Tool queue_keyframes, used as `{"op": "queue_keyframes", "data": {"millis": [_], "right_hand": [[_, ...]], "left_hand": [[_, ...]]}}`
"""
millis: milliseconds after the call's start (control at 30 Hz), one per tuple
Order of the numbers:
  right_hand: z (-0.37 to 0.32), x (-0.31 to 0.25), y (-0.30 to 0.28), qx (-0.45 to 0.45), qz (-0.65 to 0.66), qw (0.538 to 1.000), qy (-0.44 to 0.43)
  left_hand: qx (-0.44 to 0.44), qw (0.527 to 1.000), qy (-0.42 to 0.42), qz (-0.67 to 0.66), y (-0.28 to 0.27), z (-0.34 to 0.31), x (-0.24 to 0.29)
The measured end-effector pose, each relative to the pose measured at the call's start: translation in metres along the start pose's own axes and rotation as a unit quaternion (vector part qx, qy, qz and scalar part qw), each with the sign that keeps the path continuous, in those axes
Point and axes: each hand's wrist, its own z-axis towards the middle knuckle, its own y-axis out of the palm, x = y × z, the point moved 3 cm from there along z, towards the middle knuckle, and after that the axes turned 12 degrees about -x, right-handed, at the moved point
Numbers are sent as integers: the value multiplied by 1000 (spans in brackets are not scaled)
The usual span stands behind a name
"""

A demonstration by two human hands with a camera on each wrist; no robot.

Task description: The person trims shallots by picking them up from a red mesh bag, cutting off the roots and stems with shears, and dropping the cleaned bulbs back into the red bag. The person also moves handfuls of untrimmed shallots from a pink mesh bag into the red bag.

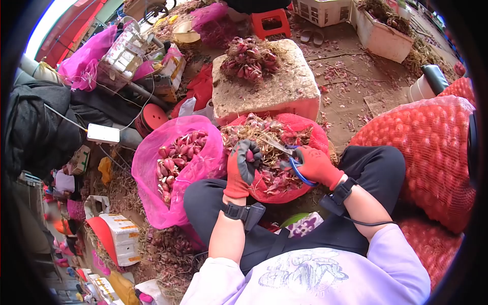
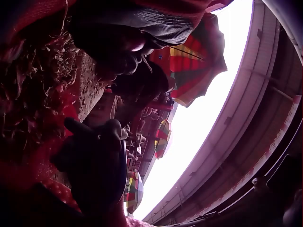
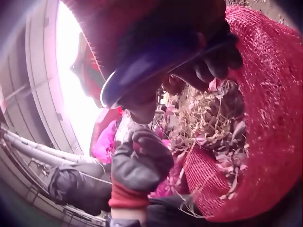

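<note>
In the head view my gloved left hand curls its fingers round a red shallot. My gloved right hand grips the blue-handled scissors, whose blades point up and left, toward the left hand but apart from it. Both hands are over a red mesh bag holding dry stems and skins. The right wrist view shows the left hand with fingers curled, below the right hand and the blue handle. The left wrist view is dark; the shallot is mostly hidden there.
A pink mesh bag of trimmed shallots lies to the left. Ahead, a foam box bears a bunch of shallots. Large red net sacks stand at the right. A white power box hangs by cables at the left.
</note>
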Motion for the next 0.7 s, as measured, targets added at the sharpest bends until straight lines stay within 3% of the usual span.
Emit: {"op": "queue_keyframes", "data": {"millis": [33, 167, 300, 367, 433, 467, 533, 567, 600, 633, 667, 700], "right_hand": [[2, 2, 4, -10, -29, 1000, -2], [3, 0, -2, -22, 65, 998, -6], [6, 5, -9, 19, 12, 999, 27], [12, 20, -6, 65, 38, 997, 27], [1, 0, -29, 61, 22, 997, 29], [-2, -4, -35, 76, 30, 997, 17], [0, 10, -35, 117, 44, 992, 19], [-1, 12, -41, 126, 46, 991, 16], [-2, 13, -47, 135, 48, 990, 14], [-4, 12, -52, 144, 51, 988, 10], [-7, 7, -56, 206, 112, 970, -56], [-8, 5, -60, 189, 111, 975, -25]], "left_hand": [[6, 1000, 9, 17, 1, 0, 1], [24, 970, 25, 241, -6, 0, 0], [33, 929, 45, 366, -9, 4, -10], [36, 925, 54, 375, -9, 2, -9], [65, 914, 49, 398, -12, 0, 1], [45, 943, 80, 320, -16, 2, 6], [134, 924, 192, 303, -45, -2, 31], [91, 921, 230, 300, -36, -6, 61], [132, 951, 279, 12, -38, -7, 79], [108, 928, 351, -69, -28, -12, 95], [90, 930, 304, -187, -55, -15, 104], [41, 938, 250, -236, -51, -16, 101]]}}
